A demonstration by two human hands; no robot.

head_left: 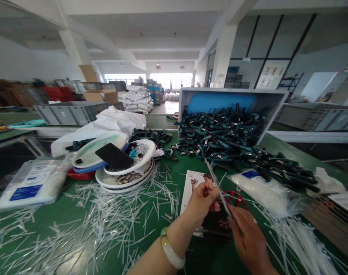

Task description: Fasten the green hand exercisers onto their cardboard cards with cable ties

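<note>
Held nearly edge-on, a thin printed card (220,187) stands between my two hands. My right hand (247,233) is closed on its lower edge, fingers on the far side. My left hand (202,198) pinches at the card's face; a thin white cable tie (223,178) pokes out beside these fingertips, partly hidden by the card. Under my hands lies a stack of printed cards (189,187) with a white and dark top. Just behind the right hand, red handles (240,200) of a tool show in part.
A tipped grey crate (277,110) spills many dark green-handled pliers (220,130) onto the green table. Loose cable ties (119,214) cover the left side, a bundle (300,240) the right. A black phone (114,156) rests on stacked plates of small parts (101,182). Bags (33,183) flank the work.
</note>
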